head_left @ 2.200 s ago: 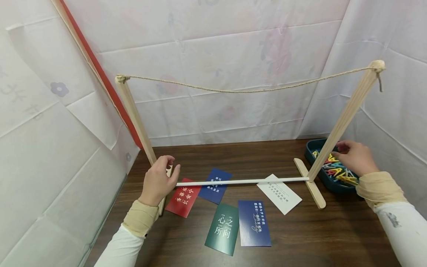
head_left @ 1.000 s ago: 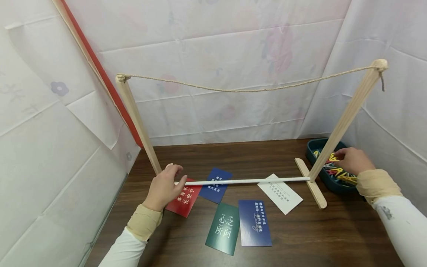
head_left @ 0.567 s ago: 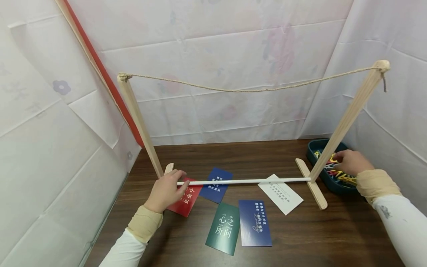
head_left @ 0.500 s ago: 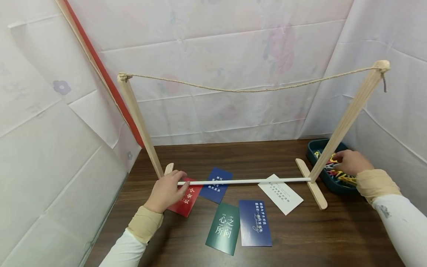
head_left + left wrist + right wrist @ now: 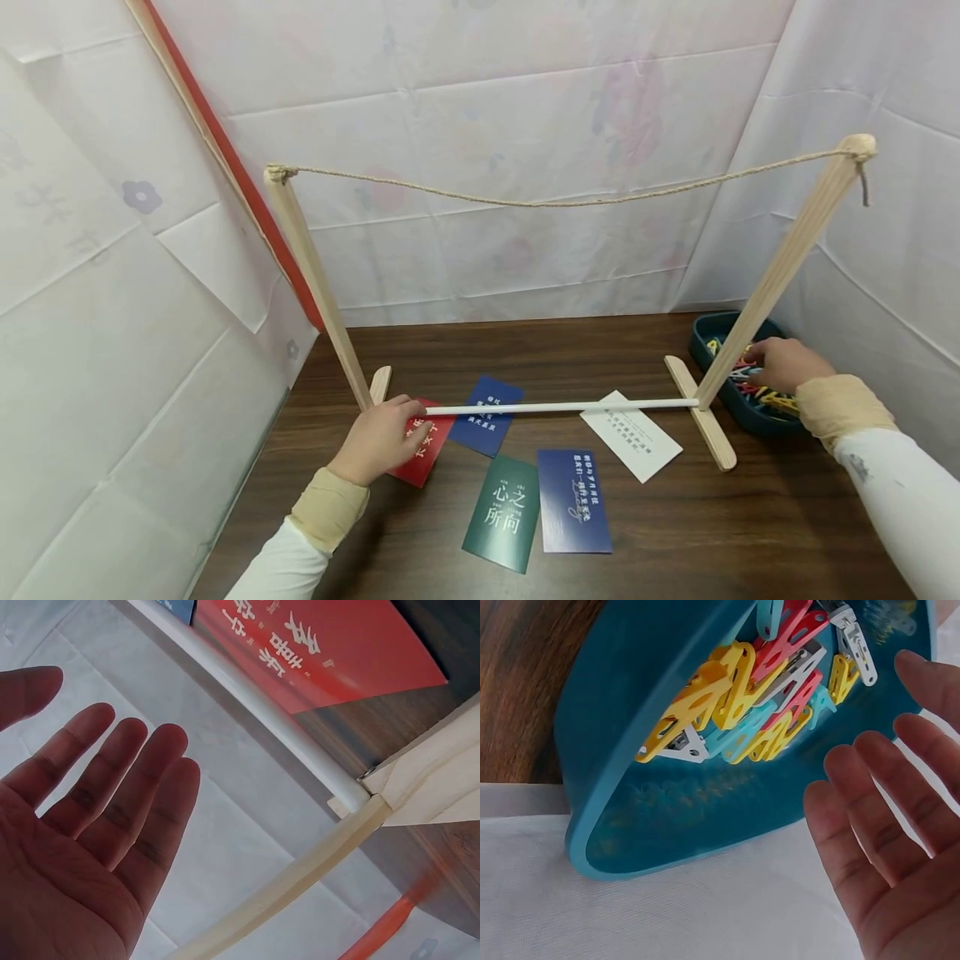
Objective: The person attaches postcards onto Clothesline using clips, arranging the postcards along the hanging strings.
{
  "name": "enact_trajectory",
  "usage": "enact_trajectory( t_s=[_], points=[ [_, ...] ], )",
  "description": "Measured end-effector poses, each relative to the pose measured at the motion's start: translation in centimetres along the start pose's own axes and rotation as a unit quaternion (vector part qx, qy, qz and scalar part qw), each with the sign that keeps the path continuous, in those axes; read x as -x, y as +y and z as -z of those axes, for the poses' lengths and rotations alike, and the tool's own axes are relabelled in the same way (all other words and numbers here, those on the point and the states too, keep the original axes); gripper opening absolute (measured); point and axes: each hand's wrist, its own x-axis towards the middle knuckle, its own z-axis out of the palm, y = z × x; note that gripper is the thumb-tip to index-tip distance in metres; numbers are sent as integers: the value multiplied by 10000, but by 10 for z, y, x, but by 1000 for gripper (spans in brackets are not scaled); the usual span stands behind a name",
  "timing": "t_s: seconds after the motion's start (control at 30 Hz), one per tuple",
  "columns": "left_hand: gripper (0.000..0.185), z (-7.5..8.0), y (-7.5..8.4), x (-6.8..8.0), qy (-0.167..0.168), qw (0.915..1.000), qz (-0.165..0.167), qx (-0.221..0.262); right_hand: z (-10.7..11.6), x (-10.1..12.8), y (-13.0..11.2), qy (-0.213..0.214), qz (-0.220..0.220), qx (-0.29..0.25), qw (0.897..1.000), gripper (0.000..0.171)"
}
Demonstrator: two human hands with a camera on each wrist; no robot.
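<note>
Over the red card [image 5: 418,442], left hand [image 5: 377,439] flat.

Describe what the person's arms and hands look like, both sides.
Both hands are bare, with no gloves, rings or watch in view. The left hand and right hand each come out of a beige ribbed cuff at the wrist. Above the cuffs run white long sleeves; the right sleeve carries a small grey marking, too small to read. The wrist views show only open palms.
</note>
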Motion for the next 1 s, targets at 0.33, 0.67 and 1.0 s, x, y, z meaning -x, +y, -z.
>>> enact_trajectory(
  t_s=[0.33,0.67,1.0],
  points=[
    [25,-5,-2,2,-326,9992,-152,-191,-2,-4,1,-252,110,157,9995,37],
    [26,-8,1,3,-839,9963,3,-209,-2,-8,0,-534,110,310,9980,38],
    [28,-15,2,7,-1080,9940,54,-176,-5,-11,-2,-665,212,419,9967,30]
  ],
)
